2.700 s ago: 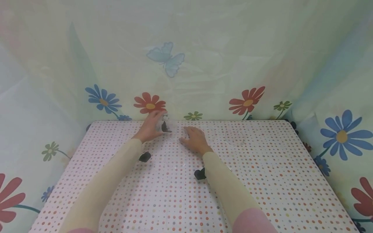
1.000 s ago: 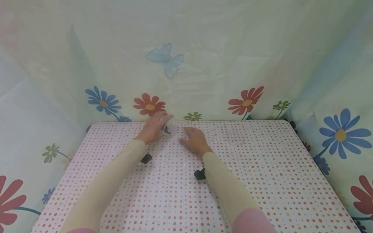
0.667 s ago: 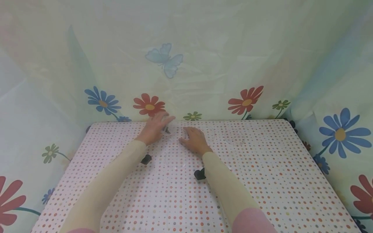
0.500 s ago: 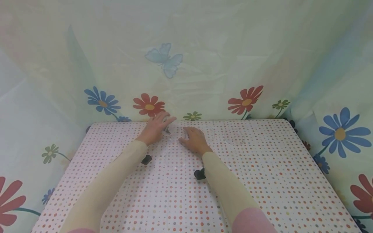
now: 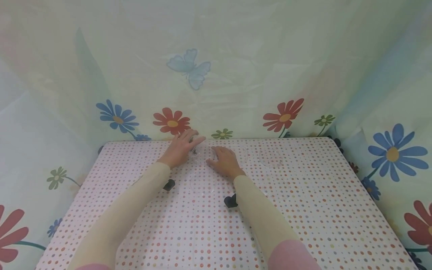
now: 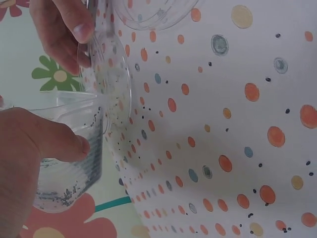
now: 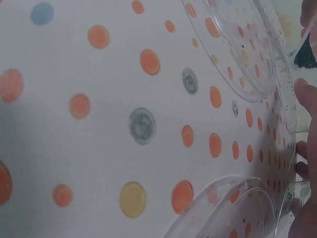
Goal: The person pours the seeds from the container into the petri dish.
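Left hand (image 5: 180,149) grasps tilted clear cup (image 6: 69,176), dark grains (image 6: 92,158) showing through its wall. Cup's mouth just beside clear dish (image 6: 129,84) near far edge of dotted surface (image 5: 303,195); touching or apart, cannot tell. Right hand (image 5: 225,162) at that dish's rim, fingers bent; whether gripping or merely touching, cannot tell. Another clear dish (image 6: 151,28) nearby. Flowered backdrop (image 5: 236,82) hangs behind.

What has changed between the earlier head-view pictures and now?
The left hand has rolled over, thumb rising, and edged toward the right hand, turning the clear cup in its grip; the dark contents show less in the head view. No visible pickup or release. The right hand and the clear dishes stayed put.
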A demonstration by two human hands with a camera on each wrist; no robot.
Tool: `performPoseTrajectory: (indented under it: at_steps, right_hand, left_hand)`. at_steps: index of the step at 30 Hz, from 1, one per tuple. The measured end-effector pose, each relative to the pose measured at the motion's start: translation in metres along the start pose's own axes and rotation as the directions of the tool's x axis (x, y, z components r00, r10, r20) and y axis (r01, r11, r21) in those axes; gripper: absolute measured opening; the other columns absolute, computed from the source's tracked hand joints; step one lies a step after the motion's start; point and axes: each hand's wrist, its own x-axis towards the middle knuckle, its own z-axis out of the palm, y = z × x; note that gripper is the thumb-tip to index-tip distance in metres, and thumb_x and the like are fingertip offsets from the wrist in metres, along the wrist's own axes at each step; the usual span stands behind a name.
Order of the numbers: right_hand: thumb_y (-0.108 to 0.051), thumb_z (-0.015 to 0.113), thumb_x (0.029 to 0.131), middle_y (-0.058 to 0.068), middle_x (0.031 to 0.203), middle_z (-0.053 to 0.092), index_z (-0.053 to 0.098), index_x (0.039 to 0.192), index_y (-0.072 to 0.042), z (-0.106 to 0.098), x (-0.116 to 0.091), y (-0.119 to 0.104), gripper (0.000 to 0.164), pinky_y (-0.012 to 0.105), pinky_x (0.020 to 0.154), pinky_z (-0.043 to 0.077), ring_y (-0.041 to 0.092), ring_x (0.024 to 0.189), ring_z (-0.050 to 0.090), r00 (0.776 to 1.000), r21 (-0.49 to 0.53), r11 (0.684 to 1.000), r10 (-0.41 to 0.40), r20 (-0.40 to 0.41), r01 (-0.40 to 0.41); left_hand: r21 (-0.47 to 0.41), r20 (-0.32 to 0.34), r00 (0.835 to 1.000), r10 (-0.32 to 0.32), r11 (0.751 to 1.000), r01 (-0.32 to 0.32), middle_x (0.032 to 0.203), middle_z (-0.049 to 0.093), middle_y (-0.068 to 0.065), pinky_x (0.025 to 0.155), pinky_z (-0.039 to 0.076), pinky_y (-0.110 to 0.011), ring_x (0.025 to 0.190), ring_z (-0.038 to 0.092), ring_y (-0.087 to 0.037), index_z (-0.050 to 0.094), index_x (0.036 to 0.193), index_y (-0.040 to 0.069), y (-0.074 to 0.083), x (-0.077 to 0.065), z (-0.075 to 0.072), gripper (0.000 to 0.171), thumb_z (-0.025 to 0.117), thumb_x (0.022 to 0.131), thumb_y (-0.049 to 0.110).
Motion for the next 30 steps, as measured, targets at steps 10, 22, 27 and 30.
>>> performPoseTrajectory:
  at_steps: [10, 22, 27, 30]
  right_hand:
    - [-0.057, 0.046, 0.087, 0.000, 0.146, 0.035, 0.033, 0.141, -0.023, 0.0014, 0.0015, -0.0001, 0.065, 0.045, 0.116, 0.013, 0.020, 0.138, 0.027, 1.000, -0.022, 1.000, -0.001, 0.002, 0.001]
    - [-0.059, 0.046, 0.086, -0.001, 0.146, 0.035, 0.032, 0.141, -0.025, 0.0028, 0.0031, 0.0032, 0.066, 0.046, 0.116, 0.013, 0.020, 0.138, 0.026, 1.000, -0.007, 1.000, -0.005, 0.006, 0.005]
    - [-0.058, 0.046, 0.086, 0.000, 0.146, 0.035, 0.033, 0.141, -0.025, 0.0024, 0.0027, 0.0027, 0.065, 0.047, 0.116, 0.014, 0.021, 0.138, 0.027, 1.000, 0.000, 1.000, -0.001, 0.009, 0.001]
    - [-0.057, 0.047, 0.086, 0.000, 0.146, 0.035, 0.033, 0.141, -0.025, 0.0014, 0.0017, 0.0015, 0.065, 0.047, 0.116, 0.014, 0.021, 0.138, 0.027, 1.000, 0.007, 1.000, 0.003, 0.006, -0.003]
  left_hand:
    - [0.028, 0.000, 1.000, 0.025, 0.999, -0.024, 0.140, 0.035, -0.004, 0.100, 0.038, -0.055, 0.134, 0.028, -0.024, 0.030, 0.140, 0.035, 0.0000, 0.0007, 0.0008, 0.075, 0.061, 0.081, 0.000]
    - [0.037, -0.008, 0.999, 0.051, 0.998, -0.051, 0.140, 0.035, -0.004, 0.102, 0.037, -0.051, 0.134, 0.027, -0.023, 0.033, 0.139, 0.035, 0.0031, 0.0014, 0.0007, 0.074, 0.064, 0.081, 0.002]
    - [0.053, 0.003, 0.999, 0.049, 0.997, -0.050, 0.142, 0.034, -0.004, 0.103, 0.036, -0.051, 0.135, 0.026, -0.023, 0.033, 0.139, 0.036, 0.0040, 0.0014, -0.0009, 0.074, 0.065, 0.080, 0.004]
    - [0.063, 0.012, 0.999, 0.050, 0.997, -0.050, 0.142, 0.033, -0.004, 0.103, 0.036, -0.052, 0.135, 0.025, -0.023, 0.032, 0.139, 0.036, 0.0041, 0.0017, -0.0014, 0.076, 0.066, 0.080, 0.003]
